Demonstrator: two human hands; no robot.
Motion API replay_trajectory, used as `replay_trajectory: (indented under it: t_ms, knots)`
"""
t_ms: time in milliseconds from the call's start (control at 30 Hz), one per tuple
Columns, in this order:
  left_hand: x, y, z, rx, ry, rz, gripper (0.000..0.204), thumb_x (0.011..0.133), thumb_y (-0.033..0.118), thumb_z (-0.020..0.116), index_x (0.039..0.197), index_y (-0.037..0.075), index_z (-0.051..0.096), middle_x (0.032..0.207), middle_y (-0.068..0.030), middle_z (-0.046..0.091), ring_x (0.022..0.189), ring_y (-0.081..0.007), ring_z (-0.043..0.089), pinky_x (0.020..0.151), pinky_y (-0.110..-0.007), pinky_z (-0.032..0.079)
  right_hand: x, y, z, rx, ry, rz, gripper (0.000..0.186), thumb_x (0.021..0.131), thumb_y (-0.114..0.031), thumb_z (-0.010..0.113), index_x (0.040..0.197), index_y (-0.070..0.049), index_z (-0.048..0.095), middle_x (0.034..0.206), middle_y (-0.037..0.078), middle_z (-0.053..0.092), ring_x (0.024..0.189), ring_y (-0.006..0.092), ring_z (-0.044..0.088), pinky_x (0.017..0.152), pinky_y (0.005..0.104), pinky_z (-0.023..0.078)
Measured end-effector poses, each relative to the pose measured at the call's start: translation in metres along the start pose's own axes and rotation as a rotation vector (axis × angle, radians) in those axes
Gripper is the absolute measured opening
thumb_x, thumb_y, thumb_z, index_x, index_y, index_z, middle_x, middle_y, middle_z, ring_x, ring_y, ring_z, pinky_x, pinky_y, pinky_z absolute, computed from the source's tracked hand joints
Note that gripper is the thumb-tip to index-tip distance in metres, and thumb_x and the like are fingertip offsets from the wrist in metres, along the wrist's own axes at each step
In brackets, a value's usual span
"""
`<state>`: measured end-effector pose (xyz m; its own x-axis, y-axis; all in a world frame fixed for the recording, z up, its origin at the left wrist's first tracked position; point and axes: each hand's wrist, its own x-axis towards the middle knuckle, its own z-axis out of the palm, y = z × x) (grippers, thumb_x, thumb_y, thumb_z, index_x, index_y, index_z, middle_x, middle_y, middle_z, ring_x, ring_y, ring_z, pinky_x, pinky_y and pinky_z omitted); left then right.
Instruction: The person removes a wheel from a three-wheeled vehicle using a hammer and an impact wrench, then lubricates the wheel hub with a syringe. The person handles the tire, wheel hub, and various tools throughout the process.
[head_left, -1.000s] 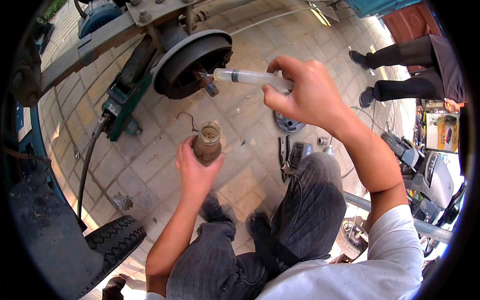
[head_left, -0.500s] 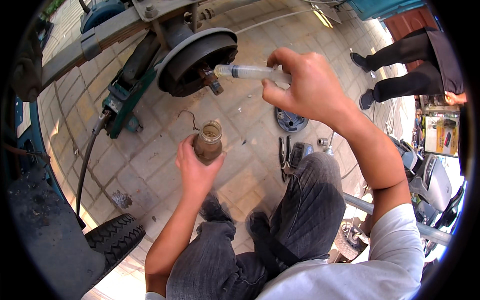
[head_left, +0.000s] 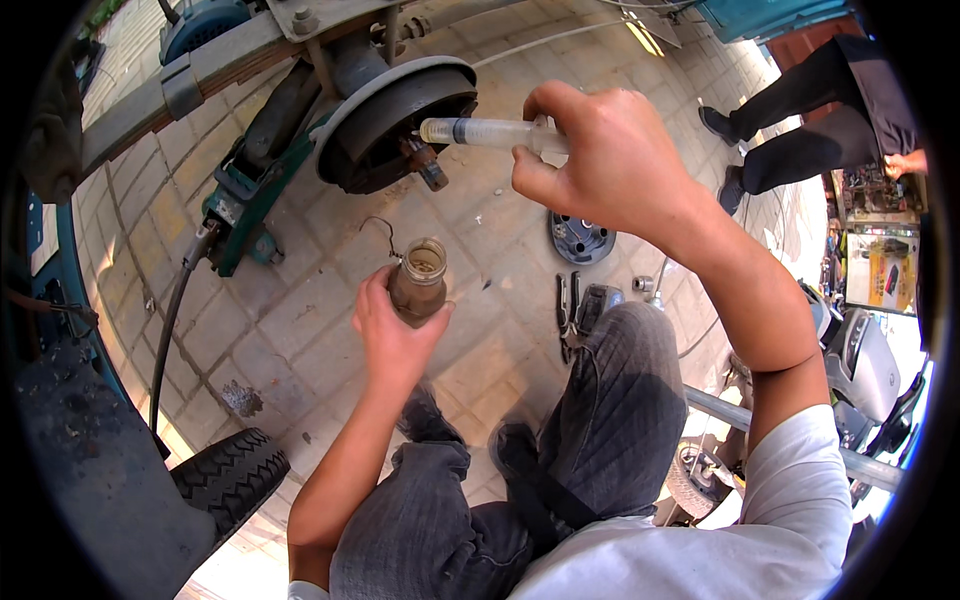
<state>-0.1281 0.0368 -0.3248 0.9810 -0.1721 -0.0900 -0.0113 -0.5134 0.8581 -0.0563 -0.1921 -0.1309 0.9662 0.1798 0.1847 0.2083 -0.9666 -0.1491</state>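
The clear syringe (head_left: 490, 132) is being held level, high in the middle of the view, its nozzle pointing at the small fitting (head_left: 428, 168) that sticks out of the round brake drum (head_left: 395, 125), so the tip is lining up with that port. The right hand (head_left: 610, 165) is wrapping tightly around the plunger end, fingers curled over the barrel for a steady aim. Below it, the left hand (head_left: 390, 325) is gripping a small brown open jar (head_left: 418, 283) upright, mouth facing up under the fitting, where it looks placed to catch drips. Pliers (head_left: 568, 312) and a dark round cap (head_left: 580, 238) are lying on the paved floor (head_left: 300, 310) near the person's knee. A tyre (head_left: 228, 478) is lying at lower left.
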Motion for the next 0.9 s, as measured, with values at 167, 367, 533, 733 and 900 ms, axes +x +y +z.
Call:
replay_trajectory:
  t_ms: [167,367,533,733,900]
  knots:
    - [0.002,0.0,-0.001,-0.006,0.003,-0.005,0.081,0.062,0.026,0.088,0.128,0.004,0.048,0.125,-0.0153,0.054,0.121,-0.0346,0.051,0.103,-0.048,0.034,-0.001,-0.002,-0.006,-0.008,-0.055,-0.002,0.033,0.07,-0.027,0.068,0.084,0.002,0.065,0.062,0.019,0.064,0.063,0.04,0.065,0.061,0.0477,0.053]
    - [0.004,-0.001,-0.002,-0.006,-0.009,-0.002,0.081,0.062,0.027,0.088,0.129,0.004,0.048,0.126,-0.0156,0.054,0.121,-0.0343,0.05,0.103,-0.048,0.033,-0.002,-0.005,-0.016,-0.011,-0.115,0.007,0.034,0.069,-0.027,0.068,0.086,0.002,0.066,0.063,0.019,0.064,0.063,0.0397,0.065,0.061,0.0469,0.054]
    - [0.004,-0.002,-0.001,0.011,-0.005,0.022,0.082,0.063,0.028,0.088,0.129,0.003,0.047,0.126,-0.0158,0.053,0.121,-0.034,0.05,0.103,-0.048,0.033,-0.002,-0.004,-0.018,-0.025,-0.092,-0.013,0.034,0.069,-0.026,0.068,0.086,0.003,0.067,0.06,0.019,0.062,0.061,0.0401,0.065,0.06,0.0464,0.054]
    - [0.004,0.0,-0.001,-0.004,-0.011,0.024,0.081,0.062,0.027,0.089,0.129,0.004,0.047,0.125,-0.0153,0.053,0.12,-0.0341,0.051,0.102,-0.047,0.034,-0.003,-0.003,-0.02,-0.041,-0.093,-0.036,0.034,0.068,-0.026,0.068,0.085,0.003,0.067,0.059,0.02,0.061,0.059,0.0403,0.064,0.059,0.0462,0.054]
    - [0.005,0.005,-0.003,0.052,0.005,0.066,0.075,0.065,0.022,0.087,0.125,-0.003,0.048,0.121,-0.0193,0.055,0.113,-0.0364,0.056,0.098,-0.044,0.045,0.0,-0.003,-0.021,-0.045,-0.096,-0.034,0.034,0.068,-0.026,0.068,0.085,0.003,0.067,0.06,0.02,0.062,0.059,0.0403,0.064,0.059,0.0461,0.053]
